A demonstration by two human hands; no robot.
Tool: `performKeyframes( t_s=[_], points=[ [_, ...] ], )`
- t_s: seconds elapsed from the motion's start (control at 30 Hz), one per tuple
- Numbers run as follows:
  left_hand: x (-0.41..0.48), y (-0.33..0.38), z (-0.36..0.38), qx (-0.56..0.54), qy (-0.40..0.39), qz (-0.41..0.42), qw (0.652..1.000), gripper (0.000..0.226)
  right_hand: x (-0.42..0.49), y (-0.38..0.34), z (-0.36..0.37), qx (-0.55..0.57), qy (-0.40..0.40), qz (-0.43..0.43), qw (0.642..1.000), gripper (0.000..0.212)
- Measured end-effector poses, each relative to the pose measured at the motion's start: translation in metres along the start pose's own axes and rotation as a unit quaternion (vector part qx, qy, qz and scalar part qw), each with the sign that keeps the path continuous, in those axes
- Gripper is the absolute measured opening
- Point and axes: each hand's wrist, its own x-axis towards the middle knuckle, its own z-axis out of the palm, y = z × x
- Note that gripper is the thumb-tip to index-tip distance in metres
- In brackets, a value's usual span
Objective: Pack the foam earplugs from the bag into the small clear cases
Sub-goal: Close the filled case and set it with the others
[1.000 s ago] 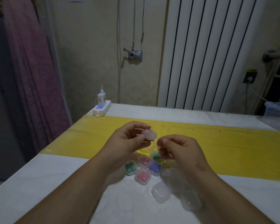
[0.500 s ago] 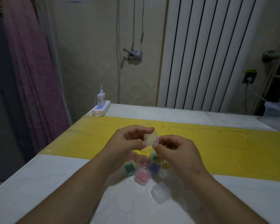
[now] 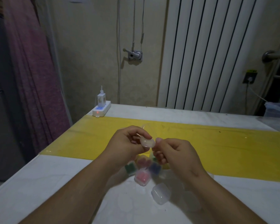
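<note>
My left hand (image 3: 126, 143) holds a small clear case (image 3: 147, 141) between thumb and fingers above the table. My right hand (image 3: 173, 152) is right beside it, fingers curled, its thumb tip touching the case's right edge. Whether the right hand holds an earplug is hidden. Below the hands lie several clear cases with coloured earplugs inside: a pink one (image 3: 141, 177), a blue one (image 3: 154, 169), a green one (image 3: 130, 168) and a dark pink one (image 3: 142, 162). An empty shut clear case (image 3: 160, 193) lies nearer to me. The bag is not clearly visible.
A white table (image 3: 55, 183) carries a yellow strip (image 3: 225, 143) across its middle. A white power strip with a charger (image 3: 101, 109) sits at the far left corner. A radiator (image 3: 208, 54) stands behind, and a clear plastic bin (image 3: 276, 110) at the far right.
My hands have come together: the right hand moved left until its thumb met the case held by the left hand, which lowered slightly.
</note>
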Motion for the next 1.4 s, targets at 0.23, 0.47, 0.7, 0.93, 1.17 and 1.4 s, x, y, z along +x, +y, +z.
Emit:
performKeyframes(
  t_s=[0.23,0.47,0.7,0.93,1.17,1.4],
  points=[
    [-0.003,0.003,0.002,-0.008,-0.016,-0.002,1.0,0.038,0.0,-0.002,-0.001,0.036,0.02,0.02,0.999,0.016],
    [-0.001,-0.001,0.006,0.116,0.038,0.061,0.991,0.023,0.001,0.001,-0.001,0.023,0.034,0.019,0.999,0.012],
    [-0.001,-0.005,0.003,0.213,0.015,0.102,0.972,0.035,0.0,-0.002,0.001,0.018,0.05,0.017,0.998,0.012],
    [0.0,0.01,0.007,0.038,0.048,0.036,0.997,0.03,0.002,-0.001,0.0,0.026,0.086,0.034,0.995,0.012],
    [-0.002,0.008,0.007,0.048,-0.009,-0.025,0.998,0.038,0.002,-0.003,-0.005,0.03,0.072,0.023,0.997,0.012],
    [0.0,0.003,0.006,0.142,0.025,-0.005,0.99,0.039,0.004,-0.004,-0.01,0.079,0.1,0.011,0.992,0.018]
  ],
)
